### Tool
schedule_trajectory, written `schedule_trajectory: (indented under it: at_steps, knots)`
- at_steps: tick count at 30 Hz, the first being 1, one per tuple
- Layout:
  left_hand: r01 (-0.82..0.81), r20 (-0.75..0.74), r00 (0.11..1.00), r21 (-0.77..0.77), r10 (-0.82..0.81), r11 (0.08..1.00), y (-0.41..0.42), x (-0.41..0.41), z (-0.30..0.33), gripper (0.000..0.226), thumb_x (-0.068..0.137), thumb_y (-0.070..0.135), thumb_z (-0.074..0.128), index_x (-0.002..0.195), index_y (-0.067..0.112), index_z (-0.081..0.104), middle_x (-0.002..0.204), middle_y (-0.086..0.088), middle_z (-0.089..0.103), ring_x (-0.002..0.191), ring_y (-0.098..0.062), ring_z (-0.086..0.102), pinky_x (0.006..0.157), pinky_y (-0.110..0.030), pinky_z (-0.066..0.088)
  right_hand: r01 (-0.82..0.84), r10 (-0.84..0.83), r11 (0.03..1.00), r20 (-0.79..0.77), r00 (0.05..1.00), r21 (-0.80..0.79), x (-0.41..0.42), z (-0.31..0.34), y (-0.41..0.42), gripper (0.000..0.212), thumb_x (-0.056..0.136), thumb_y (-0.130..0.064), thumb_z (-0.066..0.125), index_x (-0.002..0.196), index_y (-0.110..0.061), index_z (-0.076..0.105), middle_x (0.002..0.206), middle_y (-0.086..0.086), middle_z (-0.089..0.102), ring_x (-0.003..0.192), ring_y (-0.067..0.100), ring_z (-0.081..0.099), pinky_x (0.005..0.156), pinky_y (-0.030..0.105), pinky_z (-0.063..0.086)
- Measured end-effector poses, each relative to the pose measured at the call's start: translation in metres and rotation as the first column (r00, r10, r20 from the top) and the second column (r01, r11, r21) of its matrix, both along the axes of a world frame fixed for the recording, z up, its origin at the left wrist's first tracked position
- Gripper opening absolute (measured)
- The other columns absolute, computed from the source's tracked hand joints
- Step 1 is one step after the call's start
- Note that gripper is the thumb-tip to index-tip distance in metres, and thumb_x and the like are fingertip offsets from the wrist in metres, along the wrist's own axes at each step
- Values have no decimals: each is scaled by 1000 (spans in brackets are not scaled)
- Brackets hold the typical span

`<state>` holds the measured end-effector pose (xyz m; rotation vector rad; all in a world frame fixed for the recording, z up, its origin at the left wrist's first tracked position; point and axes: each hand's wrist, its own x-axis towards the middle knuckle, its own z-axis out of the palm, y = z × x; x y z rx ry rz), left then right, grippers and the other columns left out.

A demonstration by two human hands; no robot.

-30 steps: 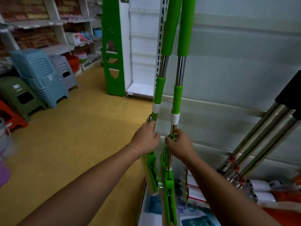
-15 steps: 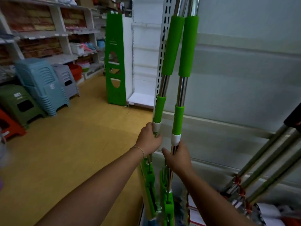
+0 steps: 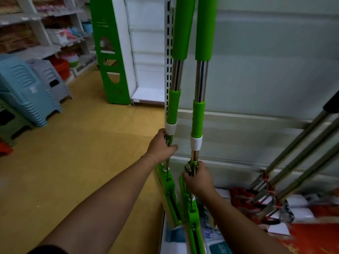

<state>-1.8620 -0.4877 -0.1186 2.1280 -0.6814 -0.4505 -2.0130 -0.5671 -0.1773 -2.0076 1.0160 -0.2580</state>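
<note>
Two green-and-steel mops stand upright side by side against a pale shelf back panel. My left hand (image 3: 161,146) grips the left mop (image 3: 173,109) just below its white collar. My right hand (image 3: 197,177) grips the right mop (image 3: 198,120) lower down, around its metal lever under the white collar. Both mop heads, green plastic frames, reach down to the packaged goods at the bottom of the view.
More steel-handled mops (image 3: 297,147) lean in from the right over red and white packages (image 3: 297,215). A green-sided shelf unit (image 3: 110,57) stands behind. Stacked blue, grey and green plastic stools (image 3: 23,88) line the left wall. Yellow floor (image 3: 78,156) lies open to the left.
Both hands stay on the mops. My right hand has slid lower on its shaft, and the two mops stand a little further apart.
</note>
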Motion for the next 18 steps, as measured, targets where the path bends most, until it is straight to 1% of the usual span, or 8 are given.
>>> schedule_trajectory:
  at_steps: [3,5,7,8,11,14,16,18]
  knots:
    - [24,-17,1000,-3,-24,1000,0,7,-15,56,80,25,76,126,19,46,107,1,60,96,-19,59,81,-28,45,40,-40,999,0,999,21,1,-5,4,31,81,-24,71,106,-19,52,91,-1,61,81,17,57,72,27,43]
    - [8,-23,1000,-51,-9,999,-1,9,-25,44,80,24,76,116,22,51,103,1,62,95,-20,61,79,-26,44,73,-73,997,-7,997,36,4,-7,9,32,81,-27,72,107,-21,54,93,-3,63,85,17,61,75,30,48]
    - [-36,-74,997,-97,29,995,-3,9,-31,33,81,25,76,106,23,55,99,1,62,96,-21,61,80,-27,43,106,-106,994,-16,994,24,7,-11,12,35,80,-30,73,109,-23,55,93,-5,65,88,17,63,79,33,53]
    - [-61,-104,993,-113,49,992,-3,9,-34,30,82,26,77,104,23,56,98,1,63,96,-22,61,82,-28,44,119,-119,993,-18,993,20,7,-11,13,35,80,-30,73,109,-24,55,93,-6,65,88,16,63,80,33,53]
    - [-81,-141,988,-136,62,987,-3,7,-41,31,79,30,79,102,22,59,98,3,66,97,-20,63,88,-33,50,142,-141,989,-19,990,37,8,-14,14,34,83,-29,72,111,-24,54,93,-7,64,88,15,62,78,30,50]
    - [-54,-171,985,-146,28,988,3,0,-47,37,76,29,81,105,25,60,100,6,68,96,-18,65,90,-34,51,164,-163,985,-31,986,45,8,-17,15,29,83,-30,71,108,-23,57,91,-6,66,90,17,64,80,32,52]
    - [-47,-165,986,-170,19,984,8,-8,-53,38,76,26,81,106,24,59,96,7,67,94,-17,64,87,-32,51,177,-175,984,-44,984,32,7,-20,16,29,82,-32,71,107,-23,58,90,-5,66,90,18,65,79,30,50]
    - [-42,-146,989,-194,13,980,14,-17,-58,36,78,24,79,106,21,58,90,9,65,89,-15,63,81,-27,48,191,-189,981,-41,981,26,6,-21,17,30,83,-33,72,107,-23,58,87,-7,63,86,17,63,75,26,45]
